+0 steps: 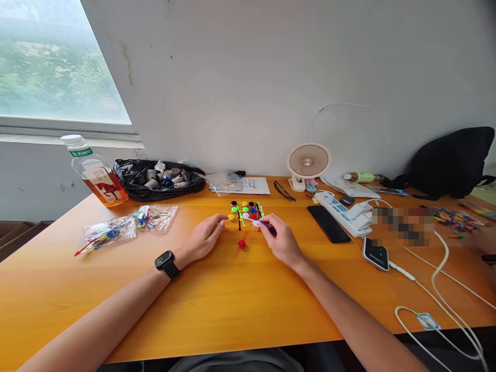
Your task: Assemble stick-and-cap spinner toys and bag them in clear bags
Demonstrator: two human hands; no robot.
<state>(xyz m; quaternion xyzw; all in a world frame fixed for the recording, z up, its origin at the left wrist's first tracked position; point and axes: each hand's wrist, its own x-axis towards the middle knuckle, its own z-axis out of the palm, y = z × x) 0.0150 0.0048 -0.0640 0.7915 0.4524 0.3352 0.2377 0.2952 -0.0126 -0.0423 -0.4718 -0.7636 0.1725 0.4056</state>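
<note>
Small coloured round pieces and thin sticks lie grouped between my hands. Nearest my left hand (205, 235) is a yellow disc (231, 217), close to its fingertips; the hand rests on the table, its fingers stretched out and holding nothing I can see. My right hand (282, 238) is closed in a pinch on a small dark blue piece (268, 228), partly hidden by the fingers. A white round piece (256, 223) sits at those fingertips. Toward me lies a red round piece (242, 244), apart from the group. Green sticks (241, 214) cross among the discs.
Clear bags of coloured parts (110, 232) lie at the left, near a tea bottle (96, 175) and a black bag of grey pieces (155, 181). Behind stands a small fan (309, 161). On the right are a phone (328, 223), a power strip (343, 213) and loose cables.
</note>
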